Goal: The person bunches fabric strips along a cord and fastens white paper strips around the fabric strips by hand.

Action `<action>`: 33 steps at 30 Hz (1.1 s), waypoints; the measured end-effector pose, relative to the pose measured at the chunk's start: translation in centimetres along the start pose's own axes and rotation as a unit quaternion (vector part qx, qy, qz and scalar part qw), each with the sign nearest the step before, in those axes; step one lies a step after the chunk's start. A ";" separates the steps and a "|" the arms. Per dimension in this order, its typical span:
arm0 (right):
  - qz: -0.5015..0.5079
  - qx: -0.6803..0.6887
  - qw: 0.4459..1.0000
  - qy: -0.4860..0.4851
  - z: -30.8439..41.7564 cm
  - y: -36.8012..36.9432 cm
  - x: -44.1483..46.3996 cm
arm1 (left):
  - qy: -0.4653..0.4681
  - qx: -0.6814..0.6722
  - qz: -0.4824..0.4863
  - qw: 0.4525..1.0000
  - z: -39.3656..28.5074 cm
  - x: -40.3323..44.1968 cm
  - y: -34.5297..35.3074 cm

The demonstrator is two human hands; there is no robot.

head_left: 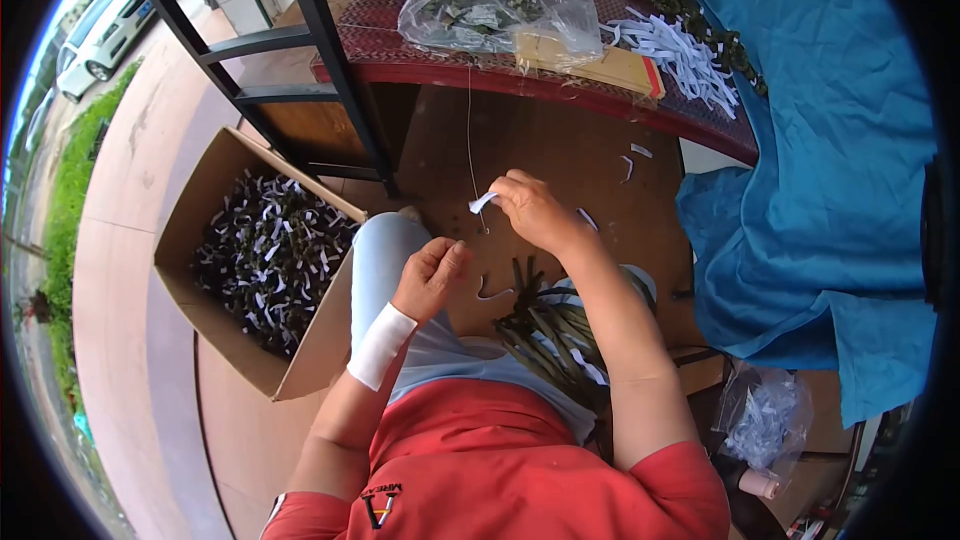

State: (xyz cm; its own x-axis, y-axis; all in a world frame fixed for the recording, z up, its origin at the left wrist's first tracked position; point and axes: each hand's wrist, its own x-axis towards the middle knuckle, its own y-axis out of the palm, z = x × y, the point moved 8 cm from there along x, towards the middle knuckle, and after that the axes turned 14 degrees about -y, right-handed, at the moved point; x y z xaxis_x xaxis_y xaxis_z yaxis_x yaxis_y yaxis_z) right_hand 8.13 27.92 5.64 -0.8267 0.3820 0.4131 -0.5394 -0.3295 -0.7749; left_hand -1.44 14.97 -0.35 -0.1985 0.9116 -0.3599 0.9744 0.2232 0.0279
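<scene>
Between the fingertips of my right hand (pixel 533 210) is a small white paper strip (pixel 482 202), its free end pointing left. Lower and to the left, my left hand (pixel 432 278) is closed in a pinch with a white band around the wrist; what its fingers hold, if anything, is too small to make out. A thin string (pixel 469 130) hangs from the table edge down to near the white strip. Across my lap, under the right forearm, lies a bundle of long dark green strands (pixel 550 325) with a few white strips among them.
A cardboard box (pixel 290 382) at left holds many dark pieces with white strips. On the red table (pixel 365 65) lie a clear plastic bag (pixel 500 0), yellow card (pixel 590 68) and white strips (pixel 675 50). Blue cloth (pixel 810 190) drapes at right, above another bag (pixel 765 420).
</scene>
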 end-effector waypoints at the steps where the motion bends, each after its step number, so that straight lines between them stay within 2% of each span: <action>1: -0.030 0.054 0.998 0.028 -1.9 -0.2 1.0 | 0.014 -0.025 -0.003 1.000 0.3 0.4 0.1; 4: -0.092 0.206 0.964 0.144 -4.9 -1.8 2.6 | 0.026 -0.050 0.007 0.998 0.3 0.6 -0.8; 5: -0.119 0.216 0.967 0.069 -4.1 -2.4 3.2 | 0.031 -0.066 0.002 0.997 -0.2 0.2 -1.3; 6: -0.114 0.255 0.959 0.058 -2.5 -2.8 3.5 | 0.037 -0.083 -0.003 0.996 -1.0 -0.1 -1.8; 8: -0.032 0.263 0.963 0.040 1.4 -2.5 3.3 | 0.079 -0.054 -0.020 0.995 -4.3 -1.2 -2.2; 10: 0.040 0.151 0.986 -0.063 6.3 -2.1 3.5 | 0.122 -0.040 -0.030 0.991 -6.6 -1.7 -2.2; 11: 0.034 0.133 0.982 -0.127 8.4 -1.7 3.5 | 0.106 0.035 -0.031 0.993 -6.8 -1.7 -2.5; 12: 0.047 0.112 0.982 -0.143 9.5 -0.9 3.2 | 0.087 0.112 -0.030 0.989 -6.7 -1.8 -2.8; 15: 0.080 0.048 0.980 -0.176 11.2 0.1 2.4 | 0.287 0.287 -0.081 0.910 -9.3 -4.2 -4.2; 16: 0.082 0.108 0.983 -0.126 10.5 0.2 1.6 | 0.206 0.196 -0.074 0.956 -8.9 -4.7 -5.2; 18: 0.088 0.225 0.970 -0.026 9.6 0.6 -0.4 | 0.100 0.170 -0.114 0.974 -7.2 -5.2 -8.5; 19: 0.088 0.238 0.967 -0.011 9.8 1.6 -1.3 | 0.080 0.179 -0.109 0.974 -6.0 -5.9 -8.8; 20: 0.075 0.283 0.956 -0.012 10.7 2.5 -0.9 | 0.100 0.159 -0.072 0.980 -5.6 -6.4 -7.9; 22: 0.072 0.275 0.955 -0.084 11.5 4.8 -0.3 | 0.104 0.097 -0.046 0.989 -3.5 -7.1 -5.7; 23: 0.056 0.311 0.947 -0.061 11.3 5.7 -0.5 | 0.023 0.046 -0.019 0.999 -2.1 -7.5 -5.6; 25: 0.025 0.379 0.925 -0.022 11.0 6.8 -0.5 | 0.021 0.055 -0.051 0.997 -1.2 -8.8 -6.9; 28: 0.026 0.512 0.855 0.081 10.5 8.3 -0.4 | 0.037 0.068 -0.072 0.994 -1.0 -9.5 -8.2; 31: 0.082 0.325 0.938 -0.086 13.4 7.2 0.8 | 0.094 0.152 -0.074 0.981 -2.0 -9.7 -7.8; 33: 0.084 0.280 0.948 -0.128 14.6 7.7 0.6 | 0.048 0.162 -0.064 0.984 -0.8 -9.3 -7.9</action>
State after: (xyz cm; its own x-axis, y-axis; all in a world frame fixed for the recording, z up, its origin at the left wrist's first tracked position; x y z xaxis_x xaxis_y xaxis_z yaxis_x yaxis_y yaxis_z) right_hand 1.12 12.94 6.89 -0.8813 0.0847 0.4649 -0.3378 -0.8009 -0.4944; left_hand -7.38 5.01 3.53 -0.3151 0.9150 -0.2519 0.9204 0.2299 -0.3164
